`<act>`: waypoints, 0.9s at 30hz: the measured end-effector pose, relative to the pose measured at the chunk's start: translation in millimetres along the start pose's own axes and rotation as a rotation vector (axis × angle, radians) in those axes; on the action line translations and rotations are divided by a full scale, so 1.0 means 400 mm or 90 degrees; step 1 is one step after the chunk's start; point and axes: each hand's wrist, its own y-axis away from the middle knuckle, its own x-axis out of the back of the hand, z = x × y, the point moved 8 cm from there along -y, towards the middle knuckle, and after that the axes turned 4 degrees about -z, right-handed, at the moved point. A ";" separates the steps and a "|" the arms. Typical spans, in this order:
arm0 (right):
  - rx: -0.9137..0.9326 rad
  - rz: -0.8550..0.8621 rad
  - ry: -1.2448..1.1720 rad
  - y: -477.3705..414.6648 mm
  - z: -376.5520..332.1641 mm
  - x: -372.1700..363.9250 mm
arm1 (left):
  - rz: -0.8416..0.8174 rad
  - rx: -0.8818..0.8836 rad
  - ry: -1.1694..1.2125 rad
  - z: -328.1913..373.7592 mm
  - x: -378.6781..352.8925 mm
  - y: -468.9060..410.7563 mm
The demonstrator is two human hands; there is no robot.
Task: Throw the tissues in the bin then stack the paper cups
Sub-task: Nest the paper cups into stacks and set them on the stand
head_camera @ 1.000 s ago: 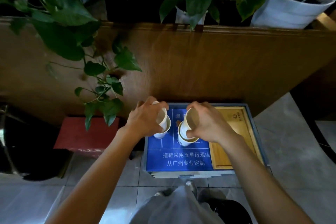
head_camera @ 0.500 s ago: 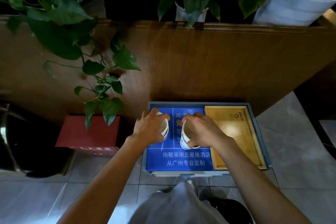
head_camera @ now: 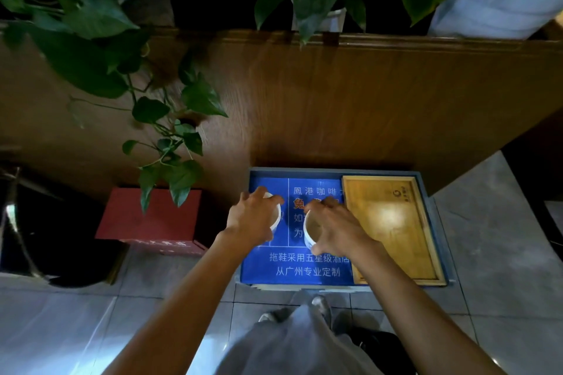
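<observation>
Two white paper cups stand upright on a blue printed sheet [head_camera: 304, 271] that lies on a low grey stand. My left hand [head_camera: 251, 219] wraps over the left cup [head_camera: 276, 218] from above, fingers curled round its rim. My right hand [head_camera: 333, 227] grips the right cup [head_camera: 310, 230], whose open mouth shows beside my thumb. The cups stand a hand's width apart. No tissues are in view.
A wooden tray [head_camera: 393, 228] lies on the right half of the stand. A red box [head_camera: 152, 218] sits on the floor to the left, with a black bin [head_camera: 45, 231] further left. A wooden partition [head_camera: 335, 94] with potted plants rises behind. My legs stand below the stand.
Both hands have lowered the two cups from tilted in the air to upright on the blue sheet, still gripping them. The camera has dipped slightly.
</observation>
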 end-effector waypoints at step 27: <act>-0.044 -0.051 0.024 -0.009 0.007 -0.005 | -0.103 0.006 -0.039 0.023 -0.017 -0.023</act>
